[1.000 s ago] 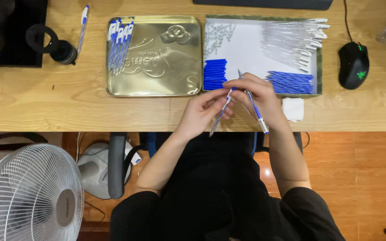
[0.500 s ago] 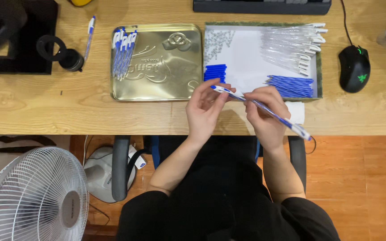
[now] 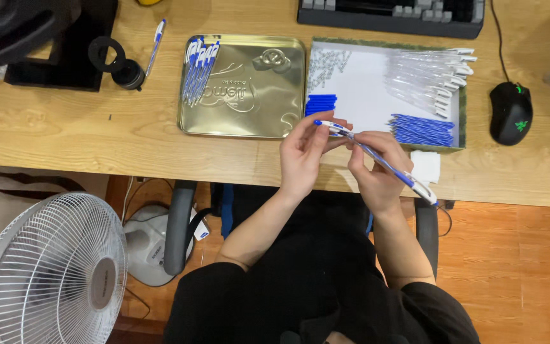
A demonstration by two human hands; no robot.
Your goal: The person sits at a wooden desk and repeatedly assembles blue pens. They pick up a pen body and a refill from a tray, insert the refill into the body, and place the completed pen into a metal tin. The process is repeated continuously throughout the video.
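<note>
1. Since half a second ago both hands have barely shifted; the pen (image 3: 377, 155) still slants between them, its lower end a little further past the surface edge.
2. It is a slim blue-and-white pen, blue tip up-left, white clip end down-right, held over the front edge of the wooden surface (image 3: 97, 137).
3. On the left hand (image 3: 303, 153), the fingers (image 3: 326, 130) are pressed together, pinching the pen near its blue tip.
4. On the right hand (image 3: 377, 169), the fingers (image 3: 380, 140) curl closed around the barrel's middle.
5. Just behind lie a white box (image 3: 364, 95) of pen parts and a gold tin tray (image 3: 243, 86) with finished pens (image 3: 197, 70).
</note>
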